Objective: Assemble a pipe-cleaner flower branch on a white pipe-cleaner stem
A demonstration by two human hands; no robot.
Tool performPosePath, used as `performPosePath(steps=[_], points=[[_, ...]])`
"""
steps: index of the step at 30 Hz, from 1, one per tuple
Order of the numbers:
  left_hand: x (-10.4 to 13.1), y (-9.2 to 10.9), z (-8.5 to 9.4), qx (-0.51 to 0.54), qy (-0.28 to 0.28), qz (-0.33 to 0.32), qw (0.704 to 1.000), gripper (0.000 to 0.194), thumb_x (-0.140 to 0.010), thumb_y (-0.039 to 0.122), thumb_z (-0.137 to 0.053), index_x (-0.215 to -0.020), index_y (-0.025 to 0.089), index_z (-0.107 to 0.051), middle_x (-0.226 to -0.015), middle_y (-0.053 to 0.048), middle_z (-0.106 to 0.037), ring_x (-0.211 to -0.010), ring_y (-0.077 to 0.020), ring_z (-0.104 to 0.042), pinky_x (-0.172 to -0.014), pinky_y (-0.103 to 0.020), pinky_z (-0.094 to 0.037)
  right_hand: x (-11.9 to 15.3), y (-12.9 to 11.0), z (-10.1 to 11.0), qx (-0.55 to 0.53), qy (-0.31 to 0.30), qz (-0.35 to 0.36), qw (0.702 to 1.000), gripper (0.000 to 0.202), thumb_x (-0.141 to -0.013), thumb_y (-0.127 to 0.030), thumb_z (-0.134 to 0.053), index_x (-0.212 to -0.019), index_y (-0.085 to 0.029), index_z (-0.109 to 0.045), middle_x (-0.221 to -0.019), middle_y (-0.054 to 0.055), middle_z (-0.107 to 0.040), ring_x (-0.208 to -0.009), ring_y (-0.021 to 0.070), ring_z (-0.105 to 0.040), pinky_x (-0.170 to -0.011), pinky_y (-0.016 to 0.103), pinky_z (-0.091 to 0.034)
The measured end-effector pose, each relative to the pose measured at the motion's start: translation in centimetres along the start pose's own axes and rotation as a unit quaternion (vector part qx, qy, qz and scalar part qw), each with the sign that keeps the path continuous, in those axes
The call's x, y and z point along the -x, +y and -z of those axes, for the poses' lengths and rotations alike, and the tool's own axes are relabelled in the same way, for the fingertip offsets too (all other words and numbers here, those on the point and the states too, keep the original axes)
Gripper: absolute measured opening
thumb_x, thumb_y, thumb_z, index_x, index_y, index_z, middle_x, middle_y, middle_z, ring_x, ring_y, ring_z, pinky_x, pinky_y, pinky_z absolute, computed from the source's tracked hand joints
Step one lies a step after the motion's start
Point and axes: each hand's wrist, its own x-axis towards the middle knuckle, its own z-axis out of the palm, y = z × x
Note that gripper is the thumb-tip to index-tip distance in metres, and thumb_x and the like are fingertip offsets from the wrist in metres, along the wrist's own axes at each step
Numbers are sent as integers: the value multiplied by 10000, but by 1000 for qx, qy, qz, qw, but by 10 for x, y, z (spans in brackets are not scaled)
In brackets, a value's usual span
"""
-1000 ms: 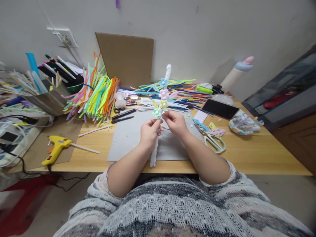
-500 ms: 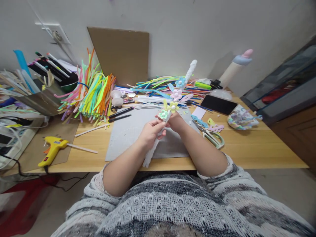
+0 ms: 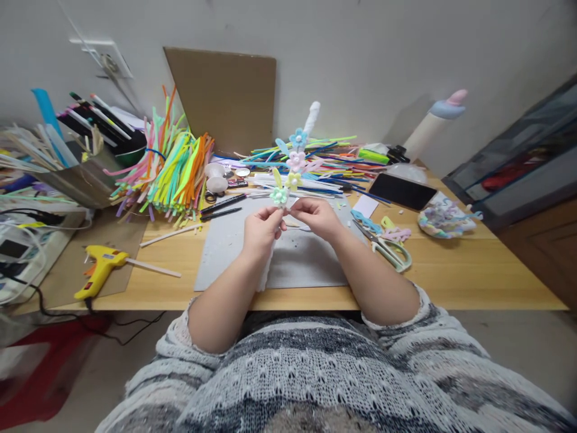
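Observation:
My left hand [image 3: 262, 231] is closed round a white fuzzy stem [image 3: 312, 117], which stands nearly upright with its lower end running down behind my wrist. Up the stem sit a mint-green flower [image 3: 278, 196], a yellow flower [image 3: 294, 181], a pink flower [image 3: 296, 161] and a blue flower [image 3: 298, 139], with fuzzy leaves beside them. My right hand [image 3: 317, 218] pinches just right of the stem, below the green and yellow flowers. Whatever lies between its fingertips is too small to make out. Under both hands is a grey mat [image 3: 225, 258].
A yellow glue gun [image 3: 103, 264] lies at left, near a bundle of pipe cleaners [image 3: 175, 174]. Scissors [image 3: 385, 246], a phone [image 3: 404, 190] and a pastel braided piece [image 3: 446, 219] are at right. Loose pipe cleaners [image 3: 315, 144], black pens [image 3: 223, 204] and cardboard [image 3: 220, 99] lie behind.
The flowered stem has swung left and more upright. My left hand has moved slightly left, and my right hand has come out from behind the stem to its right side.

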Motion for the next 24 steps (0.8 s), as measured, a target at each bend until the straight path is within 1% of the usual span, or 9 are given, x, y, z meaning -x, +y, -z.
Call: performPosePath(steps=[5, 8, 12, 14, 15, 17, 19, 21, 24], points=[[-3, -6, 0, 1, 29, -19, 999, 177, -654, 295, -631, -688, 122, -611, -468, 11, -518, -373, -44, -383, -375, -187, -256, 11, -11, -11, 113, 50, 89, 988, 175, -784, -291, -527, -702, -158, -607, -635, 3, -548, -570, 95, -439, -549, 231, -342], [-3, -6, -2, 29, 28, -4, 999, 158, -641, 278, -629, -683, 131, -592, -443, 31, -483, -365, -41, -357, -368, -187, -236, 15, -11, -16, 150, 52, 122, 980, 184, -810, -276, -485, -721, -172, -609, -659, 9, -575, -593, 104, -470, -585, 235, -365], [-4, -5, -2, 82, 3, 39, 996, 165, -605, 261, -638, -692, 139, -568, -470, 38, -468, -394, -43, -373, -357, -175, -202, 15, -6, -17, 200, 33, 141, 969, 185, -822, -275, -462, -762, -182, -610, -686, 15, -595, -610, 112, -490, -602, 238, -372], [-3, -5, -3, 90, 10, 44, 995, 174, -595, 254, -645, -691, 139, -557, -485, 35, -475, -410, -46, -390, -357, -169, -201, 15, -4, -16, 230, 35, 140, 963, 193, -828, -280, -452, -768, -183, -607, -671, 13, -582, -604, 115, -483, -609, 245, -370], [-3, -6, -3, 86, 18, 42, 995, 176, -597, 253, -644, -692, 138, -552, -480, 37, -472, -408, -46, -389, -360, -168, -205, 15, -4, -16, 243, 50, 142, 958, 193, -831, -285, -450, -784, -182, -606, -676, 15, -577, -618, 121, -487, -629, 254, -374], [-1, -8, -3, 68, 40, 36, 996, 181, -610, 258, -640, -710, 137, -549, -461, 44, -468, -401, -45, -390, -371, -164, -223, 16, -5, -16, 262, 108, 157, 946, 197, -832, -296, -451, -863, -177, -604, -739, 34, -583, -701, 145, -509, -703, 282, -383], [1, -10, -5, 44, 64, 32, 996, 200, -621, 269, -639, -746, 140, -553, -454, 48, -475, -399, -45, -401, -386, -161, -247, 17, -7, -18, 276, 163, 175, 931, 243, -834, -301, -452, -992, -177, -589, -872, 64, -586, -835, 175, -516, -796, 319, -373], [2, -13, -6, 27, 80, 33, 996, 222, -624, 288, -644, -767, 145, -554, -454, 47, -488, -399, -48, -417, -395, -160, -263, 18, -7, -19, 296, 178, 184, 920, 307, -839, -306, -448, -1100, -195, -564, -976, 78, -560, -929, 197, -495, -848, 348, -353], [3, -15, -6, 20, 81, 38, 996, 235, -621, 315, -648, -757, 148, -554, -438, 48, -487, -382, -48, -410, -390, -161, -259, 19, -5, -22, 320, 164, 181, 915, 358, -842, -326, -446, -1167, -221, -551, -980, 74, -527, -945, 206, -472, -850, 364, -343]])
